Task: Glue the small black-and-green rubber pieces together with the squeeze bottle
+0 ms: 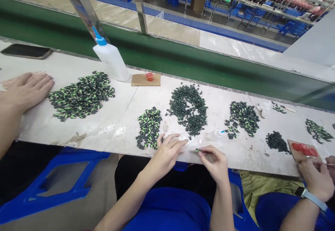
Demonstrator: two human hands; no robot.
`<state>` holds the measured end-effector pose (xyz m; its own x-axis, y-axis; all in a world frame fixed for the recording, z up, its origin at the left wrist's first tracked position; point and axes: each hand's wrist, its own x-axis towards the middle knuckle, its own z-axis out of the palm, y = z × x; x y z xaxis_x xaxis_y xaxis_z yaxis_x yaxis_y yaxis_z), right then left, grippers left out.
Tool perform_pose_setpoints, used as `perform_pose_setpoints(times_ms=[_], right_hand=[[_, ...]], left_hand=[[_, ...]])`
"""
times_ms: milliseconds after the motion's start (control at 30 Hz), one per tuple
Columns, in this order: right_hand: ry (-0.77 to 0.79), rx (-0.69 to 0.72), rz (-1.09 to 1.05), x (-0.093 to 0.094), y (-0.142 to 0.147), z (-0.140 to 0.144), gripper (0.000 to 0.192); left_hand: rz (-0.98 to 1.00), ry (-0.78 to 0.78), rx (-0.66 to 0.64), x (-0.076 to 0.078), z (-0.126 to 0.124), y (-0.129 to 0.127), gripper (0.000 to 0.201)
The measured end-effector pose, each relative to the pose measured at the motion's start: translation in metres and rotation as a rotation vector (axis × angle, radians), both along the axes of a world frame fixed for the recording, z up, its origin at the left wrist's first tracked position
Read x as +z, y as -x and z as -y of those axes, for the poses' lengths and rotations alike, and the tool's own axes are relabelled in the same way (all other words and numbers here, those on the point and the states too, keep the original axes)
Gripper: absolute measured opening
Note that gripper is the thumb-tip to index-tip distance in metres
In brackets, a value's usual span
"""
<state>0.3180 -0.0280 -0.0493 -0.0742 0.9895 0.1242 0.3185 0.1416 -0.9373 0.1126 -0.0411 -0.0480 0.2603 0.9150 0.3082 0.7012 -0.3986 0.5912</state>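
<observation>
Right hand pinches a green-and-black piece, likely for control; left hand, loosely spread, flanks a pile.

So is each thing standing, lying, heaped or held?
Tall white plastic bottle: standing upright
Flat black phone: lying flat
Small round red cup: resting on brown cardboard
Small bottle with blue tip: apparently lying sideways
Tiny dark green piece: pinched in right hand
Small dark green pellets: loosely heaped
</observation>
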Motion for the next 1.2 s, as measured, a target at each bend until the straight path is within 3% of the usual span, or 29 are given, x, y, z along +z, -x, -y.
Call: perform_pose_setpoints(times_ms=[67, 167, 233, 400, 533, 667, 833, 1033, 1200], right_hand=[[-0.004, -0.157, 0.032, -0.003, -0.020, -0.003, 0.015], [-0.024, -0.508, 0.101, -0.009, -0.042, -0.012, 0.031], [-0.042, -0.627, 0.186, -0.011, -0.046, -0.018, 0.043], [-0.232, -0.507, 0.462, -0.018, -0.033, -0.032, 0.055], [-0.263, -0.462, 0.448, -0.024, -0.022, -0.039, 0.045], [-0.154, -0.440, 0.246, -0.022, -0.016, -0.037, 0.038], [0.004, -0.440, -0.103, -0.021, -0.012, -0.032, 0.041], [-0.104, -0.485, -0.349, -0.017, -0.011, -0.027, 0.036], [-0.082, -0.562, -0.634, -0.013, -0.002, -0.026, 0.033]], left_hand=[[-0.023, -0.028, 0.099, -0.002, -0.004, 0.009, 0.025], [-0.037, -0.051, 0.252, -0.001, -0.012, 0.027, 0.020], [-0.043, -0.044, 0.359, 0.003, -0.020, 0.038, 0.019], [-0.140, 0.019, 0.549, 0.015, -0.052, 0.053, 0.019], [-0.217, 0.040, 0.479, 0.015, -0.078, 0.055, 0.018], [-0.255, -0.011, 0.408, 0.006, -0.090, 0.059, 0.021], [-0.260, -0.044, 0.242, -0.002, -0.089, 0.066, 0.030], [-0.356, 0.002, 0.164, 0.001, -0.088, 0.065, 0.027], [-0.268, 0.020, 0.005, 0.008, -0.070, 0.049, 0.021]])
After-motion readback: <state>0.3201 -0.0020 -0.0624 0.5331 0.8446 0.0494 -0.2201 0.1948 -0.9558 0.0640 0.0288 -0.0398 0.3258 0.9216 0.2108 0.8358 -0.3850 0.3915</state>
